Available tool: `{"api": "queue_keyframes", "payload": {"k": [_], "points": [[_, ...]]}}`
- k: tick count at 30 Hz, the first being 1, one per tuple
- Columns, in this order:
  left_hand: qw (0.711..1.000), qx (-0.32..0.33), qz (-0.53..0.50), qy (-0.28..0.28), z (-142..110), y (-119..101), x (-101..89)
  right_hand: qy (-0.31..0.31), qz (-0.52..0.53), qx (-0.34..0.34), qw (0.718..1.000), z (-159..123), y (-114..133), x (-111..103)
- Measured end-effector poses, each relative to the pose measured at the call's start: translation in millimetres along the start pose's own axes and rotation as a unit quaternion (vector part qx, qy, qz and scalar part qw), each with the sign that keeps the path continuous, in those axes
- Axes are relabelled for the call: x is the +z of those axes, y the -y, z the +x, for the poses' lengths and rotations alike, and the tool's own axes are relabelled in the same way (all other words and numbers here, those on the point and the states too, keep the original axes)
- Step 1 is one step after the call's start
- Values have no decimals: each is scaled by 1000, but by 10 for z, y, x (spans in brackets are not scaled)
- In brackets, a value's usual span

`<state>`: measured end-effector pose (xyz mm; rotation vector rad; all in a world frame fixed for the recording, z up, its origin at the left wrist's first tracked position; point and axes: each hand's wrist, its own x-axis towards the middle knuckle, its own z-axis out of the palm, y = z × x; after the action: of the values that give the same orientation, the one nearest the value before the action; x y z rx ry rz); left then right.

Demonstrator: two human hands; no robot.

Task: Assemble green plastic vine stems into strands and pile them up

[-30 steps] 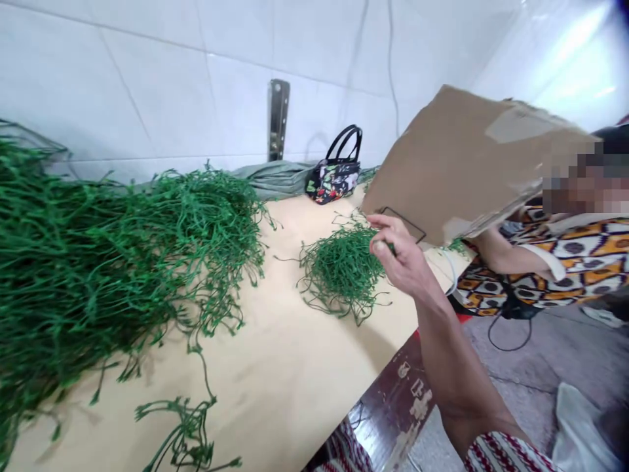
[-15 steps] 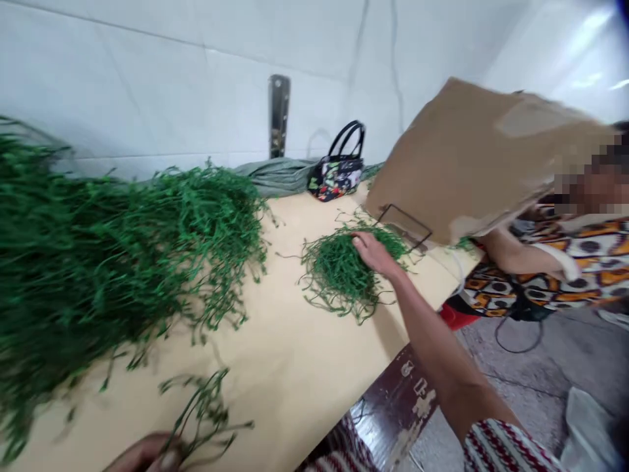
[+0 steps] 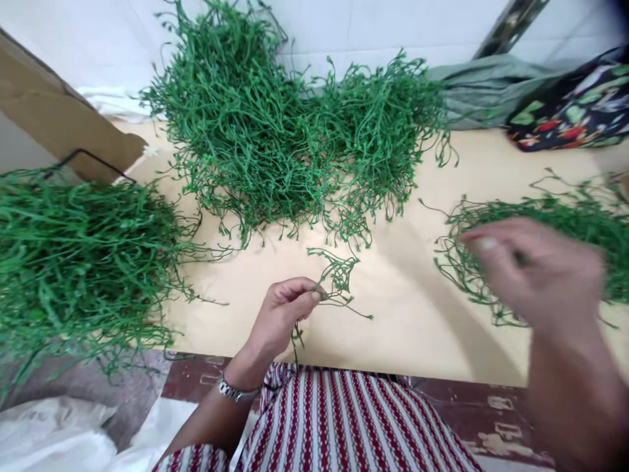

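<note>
My left hand (image 3: pixel 287 308) pinches a small bunch of thin green artificial stems (image 3: pixel 339 272) between thumb and forefinger, low over the table. Their forked tips point up and right; a few ends hang below the palm. My right hand (image 3: pixel 535 269), blurred by motion, is in front of a flat pile of green stems (image 3: pixel 580 223) on the right. Its thumb and forefinger are drawn together, and whether anything is between them cannot be made out. A large heap of stems (image 3: pixel 246 131) lies ahead against the wall, and another pile (image 3: pixel 83 255) is at the left.
Pale sheeting covers the table (image 3: pixel 393 295). A floral bag (image 3: pixel 574 105) and a grey-green cloth (image 3: pixel 491 88) lie along the wall at the right. Brown cardboard (image 3: pixel 63 111) and a bent black wire (image 3: pixel 93 156) rise behind the left pile. White sacks (image 3: pixel 59 432) are on the floor.
The view has swung left. My right hand was on the right-hand pile and is now lifted off it, moving. My left hand took hold of the small bunch and now holds it up.
</note>
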<state>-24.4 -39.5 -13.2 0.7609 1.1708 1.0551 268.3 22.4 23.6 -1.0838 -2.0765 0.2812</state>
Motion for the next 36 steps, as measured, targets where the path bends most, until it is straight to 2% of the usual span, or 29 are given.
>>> {"api": "queue_keyframes", "payload": {"k": [3,5,7,10,13,17,21,27,31,36], "points": [[1000,11,4,6,-24,10,38,95,95,-94,986,91,640,545],[1000,21,5,4,-35,19,65,117,119,-96,981,103,865,826],[999,31,-2,-5,-46,38,82,108,114,-68,985,81,931,1017],[999,38,-13,-12,-66,77,81,83,128,-31,988,25,885,1157],[999,39,17,1,-87,86,62,78,163,-22,983,-11,838,1179],[989,69,127,27,-105,9,24,129,146,-50,980,7,823,1132],[957,103,246,112,-118,-95,-45,201,149,-116,961,52,793,1057],[909,96,326,243,-237,-186,-99,316,138,-183,921,11,791,880],[887,107,343,289,-355,-237,-47,325,144,-211,910,-17,890,780],[891,104,331,293,-457,-328,-83,316,200,-197,906,1,930,642]]}}
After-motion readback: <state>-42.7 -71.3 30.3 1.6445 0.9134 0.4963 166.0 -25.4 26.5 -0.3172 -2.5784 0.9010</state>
